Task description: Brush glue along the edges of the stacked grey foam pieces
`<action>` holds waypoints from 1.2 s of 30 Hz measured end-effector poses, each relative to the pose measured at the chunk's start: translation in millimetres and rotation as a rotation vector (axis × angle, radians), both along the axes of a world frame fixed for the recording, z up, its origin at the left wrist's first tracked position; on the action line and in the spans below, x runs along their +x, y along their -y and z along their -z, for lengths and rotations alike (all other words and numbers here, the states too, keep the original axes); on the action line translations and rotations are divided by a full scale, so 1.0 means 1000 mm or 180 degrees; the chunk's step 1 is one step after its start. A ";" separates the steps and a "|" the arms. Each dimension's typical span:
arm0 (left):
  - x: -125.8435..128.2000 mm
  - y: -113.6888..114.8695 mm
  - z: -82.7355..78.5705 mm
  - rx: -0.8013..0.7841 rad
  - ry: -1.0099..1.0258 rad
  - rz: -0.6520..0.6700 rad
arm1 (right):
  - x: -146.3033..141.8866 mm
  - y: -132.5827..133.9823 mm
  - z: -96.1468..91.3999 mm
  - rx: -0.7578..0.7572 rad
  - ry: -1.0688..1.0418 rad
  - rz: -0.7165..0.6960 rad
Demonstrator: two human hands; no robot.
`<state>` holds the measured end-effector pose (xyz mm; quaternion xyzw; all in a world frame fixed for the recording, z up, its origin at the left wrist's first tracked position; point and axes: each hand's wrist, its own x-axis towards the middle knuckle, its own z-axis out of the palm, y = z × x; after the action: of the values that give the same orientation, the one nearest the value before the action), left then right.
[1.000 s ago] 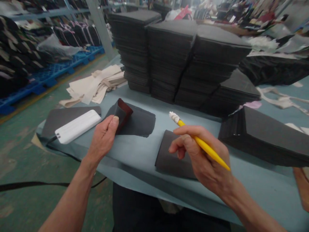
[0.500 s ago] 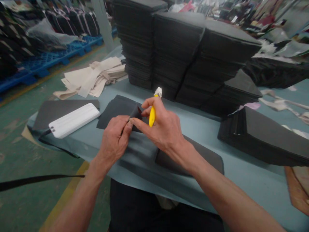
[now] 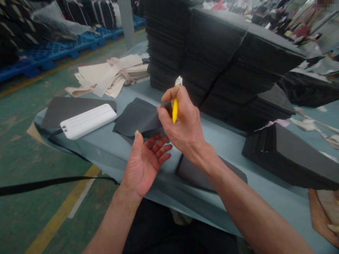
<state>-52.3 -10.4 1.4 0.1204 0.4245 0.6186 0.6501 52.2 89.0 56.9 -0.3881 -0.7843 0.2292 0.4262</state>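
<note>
My right hand (image 3: 184, 123) is closed around a yellow pen-like tool (image 3: 175, 110) with white wrapping at its upper end. Its fingers are at the right edge of a thin black sheet (image 3: 139, 114), which is raised and bent on that side; whether they pinch it is partly hidden. My left hand (image 3: 144, 160) is open, palm turned up and fingers spread, just in front of the sheet's near edge, holding nothing. Under my right forearm lies a flat dark panel (image 3: 201, 173).
Tall stacks of black panels (image 3: 212, 53) stand behind my hands. A smaller stack (image 3: 299, 151) is at the right. A white power strip (image 3: 88, 121) rests on another dark panel (image 3: 74, 109) at the left, near cream fabric strips (image 3: 111, 74). Blue cloth (image 3: 230, 141) covers the table.
My left hand has let go of the black sheet and turned palm up. My right hand has lifted slightly with the yellow tool, and the sheet's right side has risen. The view has shifted.
</note>
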 end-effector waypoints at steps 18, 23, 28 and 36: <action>0.002 -0.040 -0.024 0.0048 0.0343 -0.1057 | 0.127 0.042 -0.015 0.0320 0.0342 0.0310; 0.020 -0.036 -0.023 -0.0379 0.0141 -0.0754 | 0.146 0.054 -0.019 0.0357 0.0136 0.0297; 0.033 -0.027 -0.015 -0.0208 -0.0366 -0.0100 | 0.172 0.066 -0.016 0.0381 0.0344 0.0577; 0.029 -0.018 -0.001 0.0362 -0.2162 0.0756 | 0.220 0.090 0.017 0.0174 0.0583 0.1093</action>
<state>-22.9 7.1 2.0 0.4035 0.5642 0.4861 0.5316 272.1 -1.1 40.2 -0.5236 -0.7481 0.0954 0.3963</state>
